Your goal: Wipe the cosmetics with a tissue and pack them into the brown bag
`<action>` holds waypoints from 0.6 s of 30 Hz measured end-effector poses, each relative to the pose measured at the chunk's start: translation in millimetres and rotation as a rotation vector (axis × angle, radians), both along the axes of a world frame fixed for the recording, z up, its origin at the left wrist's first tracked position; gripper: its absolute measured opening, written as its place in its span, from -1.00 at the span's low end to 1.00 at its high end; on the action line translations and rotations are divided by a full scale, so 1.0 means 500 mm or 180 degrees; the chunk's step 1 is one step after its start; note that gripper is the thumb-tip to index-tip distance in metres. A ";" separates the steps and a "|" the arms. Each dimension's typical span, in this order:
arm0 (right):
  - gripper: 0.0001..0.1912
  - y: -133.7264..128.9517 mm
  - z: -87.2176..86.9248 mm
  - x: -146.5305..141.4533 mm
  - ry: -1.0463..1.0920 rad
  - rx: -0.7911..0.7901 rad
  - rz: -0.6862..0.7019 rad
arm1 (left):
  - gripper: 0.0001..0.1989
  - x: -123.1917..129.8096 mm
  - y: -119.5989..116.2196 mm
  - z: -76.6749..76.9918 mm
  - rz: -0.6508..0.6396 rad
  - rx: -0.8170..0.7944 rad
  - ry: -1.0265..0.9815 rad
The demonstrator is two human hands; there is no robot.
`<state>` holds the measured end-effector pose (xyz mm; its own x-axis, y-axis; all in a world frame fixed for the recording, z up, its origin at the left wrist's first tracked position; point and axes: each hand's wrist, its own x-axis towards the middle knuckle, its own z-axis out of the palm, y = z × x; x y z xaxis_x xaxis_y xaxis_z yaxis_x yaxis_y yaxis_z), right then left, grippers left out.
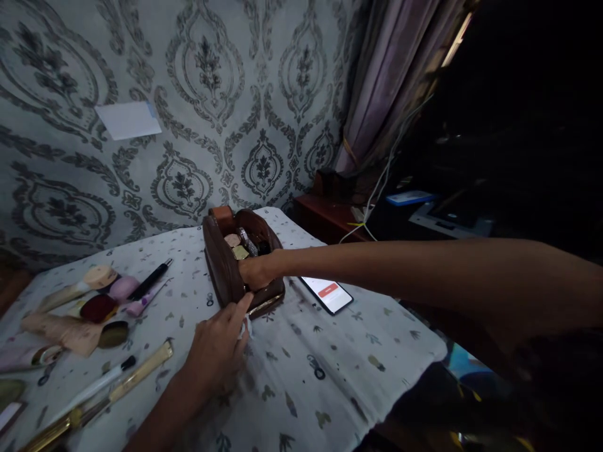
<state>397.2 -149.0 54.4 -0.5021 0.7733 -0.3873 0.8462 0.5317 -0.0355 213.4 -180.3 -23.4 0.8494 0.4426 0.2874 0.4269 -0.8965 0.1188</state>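
Observation:
A brown zippered cosmetic bag (217,267) stands unzipped on the patterned cloth, with several small items inside, among them a round pinkish piece (232,240) and a yellowish square one (240,252). My right hand (259,271) reaches down into it from the right; its fingers are hidden inside. My left hand (221,339) is at the bag's near end, index fingertip against the rim beside the gold zipper (266,305). Its fingers are curled together, and a small crumpled white piece (247,327) shows at them.
On the left lie a black pen-like tube (151,279), a lilac sponge (123,289), a beige tube (70,333), a gold-handled brush (56,433) and several other cosmetics. A lit phone (330,295) lies right of the bag, under my right forearm. Behind is a patterned wall (207,81).

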 end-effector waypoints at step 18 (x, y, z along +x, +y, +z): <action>-0.53 -0.257 -0.053 0.057 0.1501 0.1638 -0.0508 | -0.47 -0.022 0.029 0.030 -0.0232 0.1309 0.0299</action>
